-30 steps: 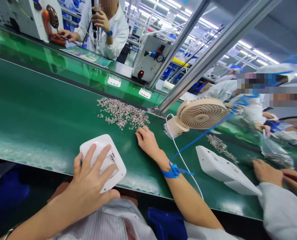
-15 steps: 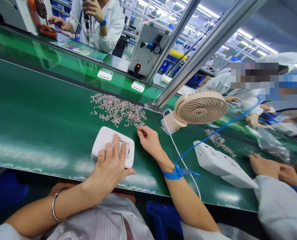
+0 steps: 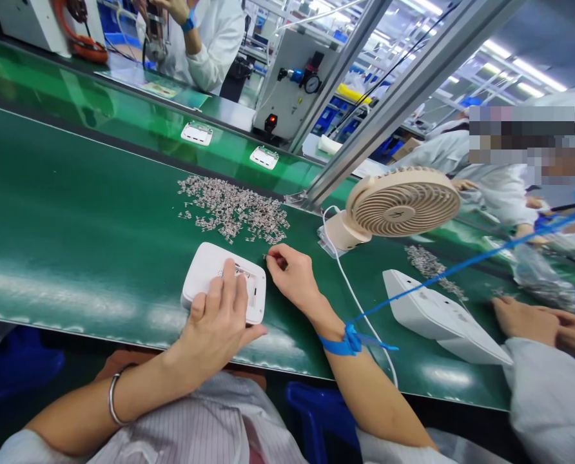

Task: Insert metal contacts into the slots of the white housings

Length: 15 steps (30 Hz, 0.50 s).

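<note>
Green conveyor belt (image 3: 75,219), metal clips (image 3: 234,209), white housing (image 3: 205,274), fan (image 3: 394,206)

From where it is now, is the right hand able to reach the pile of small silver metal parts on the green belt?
Probably yes. The right hand lies at the near edge of the pile of small silver metal parts, and nothing stands between them. The white plastic housing under the left hand lies to one side.

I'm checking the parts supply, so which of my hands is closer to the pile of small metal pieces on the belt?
Right. Your right hand sits at the near edge of the pile of small metal pieces, fingers pinched there. Your left hand rests further back, on the white housing.
</note>
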Each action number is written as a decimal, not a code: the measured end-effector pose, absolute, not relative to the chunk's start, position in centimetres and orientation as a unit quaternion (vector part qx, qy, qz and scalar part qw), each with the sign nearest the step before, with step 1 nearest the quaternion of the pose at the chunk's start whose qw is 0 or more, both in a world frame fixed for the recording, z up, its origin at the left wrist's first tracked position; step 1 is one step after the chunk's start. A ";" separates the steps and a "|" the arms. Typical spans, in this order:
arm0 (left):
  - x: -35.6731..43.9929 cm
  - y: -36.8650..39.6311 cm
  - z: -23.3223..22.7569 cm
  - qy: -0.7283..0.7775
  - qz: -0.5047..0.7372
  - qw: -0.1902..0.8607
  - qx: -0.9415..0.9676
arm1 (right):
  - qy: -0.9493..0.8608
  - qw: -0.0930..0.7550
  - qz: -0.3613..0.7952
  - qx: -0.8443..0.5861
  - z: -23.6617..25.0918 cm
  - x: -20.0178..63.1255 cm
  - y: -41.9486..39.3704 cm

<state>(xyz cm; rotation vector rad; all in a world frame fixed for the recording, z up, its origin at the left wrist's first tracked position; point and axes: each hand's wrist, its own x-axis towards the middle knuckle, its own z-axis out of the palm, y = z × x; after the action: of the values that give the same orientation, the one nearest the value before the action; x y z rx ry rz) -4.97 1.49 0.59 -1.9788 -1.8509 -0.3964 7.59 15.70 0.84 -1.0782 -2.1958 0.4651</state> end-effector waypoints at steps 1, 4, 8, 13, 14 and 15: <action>-5.0 1.5 0.6 -0.663 -0.145 0.197 -0.708 | -0.826 0.330 0.196 -0.412 1.0 7.5 15.4; -5.0 1.5 0.4 -0.669 -0.164 0.166 -0.706 | -0.795 0.359 0.289 -0.395 1.7 7.1 14.0; -4.9 1.5 0.2 -0.670 -0.149 0.183 -0.704 | -0.786 0.388 0.335 -0.346 2.1 6.5 12.2; -5.0 1.4 0.4 -0.661 -0.109 0.253 -0.698 | -0.815 0.369 0.292 -0.340 1.9 6.5 11.9; -5.0 1.4 0.4 -0.659 -0.108 0.261 -0.697 | -0.820 0.361 0.288 -0.337 1.9 6.6 12.0; -5.0 1.4 0.5 -0.657 -0.107 0.265 -0.697 | -0.827 0.353 0.286 -0.331 2.0 6.6 12.0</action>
<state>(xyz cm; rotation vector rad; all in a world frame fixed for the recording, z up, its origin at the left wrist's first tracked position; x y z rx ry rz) -5.03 1.40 0.48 -1.8839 -1.7752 -0.2889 6.65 12.02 1.96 -0.8572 -2.1391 0.7408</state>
